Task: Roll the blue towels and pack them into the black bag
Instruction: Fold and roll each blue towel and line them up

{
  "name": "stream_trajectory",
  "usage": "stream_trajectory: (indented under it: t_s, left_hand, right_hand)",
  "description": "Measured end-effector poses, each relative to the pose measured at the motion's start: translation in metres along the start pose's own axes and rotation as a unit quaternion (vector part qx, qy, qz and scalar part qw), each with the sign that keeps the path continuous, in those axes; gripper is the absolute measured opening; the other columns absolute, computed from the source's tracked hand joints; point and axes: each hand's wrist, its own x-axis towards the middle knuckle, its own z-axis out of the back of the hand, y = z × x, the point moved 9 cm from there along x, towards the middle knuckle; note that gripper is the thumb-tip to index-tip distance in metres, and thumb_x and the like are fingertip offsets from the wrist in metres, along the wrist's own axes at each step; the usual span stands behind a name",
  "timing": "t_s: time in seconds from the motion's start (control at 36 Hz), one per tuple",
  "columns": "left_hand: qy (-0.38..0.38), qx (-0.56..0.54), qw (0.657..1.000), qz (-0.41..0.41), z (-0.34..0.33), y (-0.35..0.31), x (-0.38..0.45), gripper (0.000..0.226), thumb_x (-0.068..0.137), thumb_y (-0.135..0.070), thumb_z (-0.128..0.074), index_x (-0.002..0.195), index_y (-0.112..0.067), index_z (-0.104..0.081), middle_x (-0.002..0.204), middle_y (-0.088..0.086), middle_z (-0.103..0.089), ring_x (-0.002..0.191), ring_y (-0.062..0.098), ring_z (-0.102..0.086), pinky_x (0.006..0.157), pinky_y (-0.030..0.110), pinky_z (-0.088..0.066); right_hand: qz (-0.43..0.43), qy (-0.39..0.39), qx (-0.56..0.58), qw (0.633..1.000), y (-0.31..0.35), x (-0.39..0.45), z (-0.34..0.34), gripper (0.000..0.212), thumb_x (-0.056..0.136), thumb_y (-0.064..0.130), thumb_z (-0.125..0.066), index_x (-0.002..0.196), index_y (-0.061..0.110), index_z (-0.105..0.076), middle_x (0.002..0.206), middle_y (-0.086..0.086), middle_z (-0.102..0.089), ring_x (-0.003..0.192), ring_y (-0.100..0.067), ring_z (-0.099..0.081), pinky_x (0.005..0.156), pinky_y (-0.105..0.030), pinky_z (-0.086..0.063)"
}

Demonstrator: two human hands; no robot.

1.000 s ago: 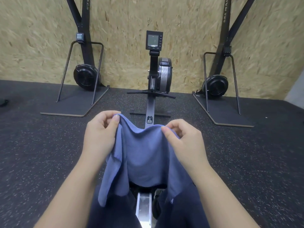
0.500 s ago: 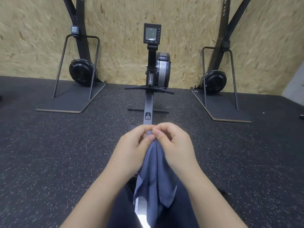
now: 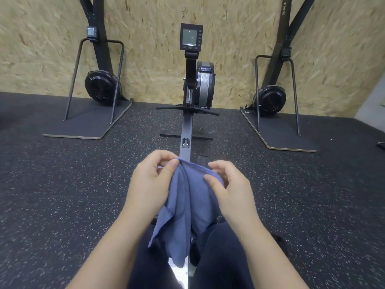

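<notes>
Speckled gym floor (image 3: 62,195); blue towel (image 3: 183,205) hangs between grips, left hand (image 3: 153,184) and right hand (image 3: 230,188) pinching top edge

Single head-worn wide-angle view, aimed forward and down over the lap; hands close at lower centre, rowing machine (image 3: 190,84) straight ahead, chipboard wall (image 3: 239,38) well beyond across the floor (image 3: 62,184).

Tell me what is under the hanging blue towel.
Below the blue towel, held up by the left hand and right hand, the rowing machine's rail and dark trouser legs show. The seat is covered.
</notes>
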Motion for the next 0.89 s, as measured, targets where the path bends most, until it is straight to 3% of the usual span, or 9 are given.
stream_trajectory:
  t_s: [0.11, 0.28, 0.44, 0.64, 0.78, 0.83, 0.89]
  left_hand:
    - [-0.031, -0.031, 0.999, 0.020, 0.010, 0.001, 0.001, 0.019, 0.091, -0.009, -0.061, 0.081, -0.024, -0.066, 0.073, -0.011, -0.066, 0.062, -0.005, -0.055, 0.064, 0.010, -0.043]
    - [-0.059, -0.020, 0.996, 0.063, 0.014, 0.016, 0.001, 0.016, 0.091, -0.014, -0.061, 0.080, -0.026, -0.063, 0.071, -0.010, -0.065, 0.062, -0.002, -0.056, 0.066, 0.019, -0.044]
    - [-0.017, -0.027, 0.996, 0.083, -0.009, 0.022, -0.013, 0.015, 0.088, -0.014, -0.066, 0.079, -0.027, -0.064, 0.072, -0.003, -0.069, 0.072, 0.016, -0.064, 0.074, 0.035, -0.050]
    - [0.033, -0.088, 0.993, 0.066, -0.031, 0.001, -0.020, 0.021, 0.085, -0.001, -0.067, 0.078, -0.021, -0.066, 0.069, -0.013, -0.070, 0.066, -0.002, -0.063, 0.066, 0.013, -0.048]
    - [0.051, -0.125, 0.987, 0.093, -0.036, 0.006, -0.023, 0.024, 0.091, 0.002, -0.058, 0.086, -0.019, -0.067, 0.075, -0.014, -0.073, 0.073, -0.001, -0.066, 0.073, 0.016, -0.051]
    - [0.060, -0.140, 0.984, 0.097, -0.037, 0.003, -0.024, 0.028, 0.094, 0.006, -0.050, 0.090, -0.016, -0.068, 0.071, -0.014, -0.072, 0.064, -0.001, -0.064, 0.064, 0.013, -0.050]
    - [0.078, -0.150, 0.980, 0.103, -0.039, -0.002, -0.026, 0.035, 0.094, 0.011, -0.044, 0.093, -0.014, -0.069, 0.068, -0.014, -0.071, 0.058, -0.002, -0.062, 0.058, 0.010, -0.047]
  right_hand:
    - [-0.017, -0.026, -0.004, 1.000, -0.007, -0.003, 0.011, 0.012, 0.082, 0.016, -0.072, 0.078, 0.022, -0.062, 0.078, 0.014, -0.063, 0.077, 0.001, -0.055, 0.068, -0.010, -0.039]
    - [-0.035, -0.046, 0.039, 0.998, 0.003, -0.007, 0.011, 0.017, 0.082, 0.021, -0.072, 0.071, 0.021, -0.059, 0.067, 0.017, -0.058, 0.060, -0.001, -0.048, 0.059, -0.013, -0.038]
    - [-0.069, -0.044, 0.042, 0.996, 0.001, -0.008, 0.001, 0.018, 0.086, 0.022, -0.068, 0.069, 0.022, -0.060, 0.065, 0.021, -0.059, 0.057, 0.001, -0.049, 0.057, -0.013, -0.038]
    - [-0.064, -0.046, 0.026, 0.997, 0.003, -0.009, 0.002, 0.012, 0.086, 0.016, -0.067, 0.075, 0.019, -0.064, 0.068, 0.011, -0.063, 0.062, 0.002, -0.053, 0.058, -0.011, -0.039]
    - [-0.057, 0.003, 0.045, 0.997, 0.007, -0.009, -0.008, 0.011, 0.087, 0.015, -0.063, 0.086, 0.024, -0.067, 0.062, 0.013, -0.063, 0.057, -0.003, -0.054, 0.056, -0.017, -0.040]
    - [-0.058, 0.020, 0.071, 0.996, 0.008, -0.010, -0.010, 0.015, 0.089, 0.012, -0.061, 0.086, 0.025, -0.065, 0.060, 0.015, -0.064, 0.055, 0.001, -0.057, 0.055, -0.014, -0.040]
    - [-0.052, 0.020, 0.093, 0.994, 0.011, -0.010, -0.009, 0.021, 0.091, 0.009, -0.059, 0.085, 0.028, -0.064, 0.072, 0.016, -0.069, 0.067, 0.004, -0.064, 0.061, -0.012, -0.045]
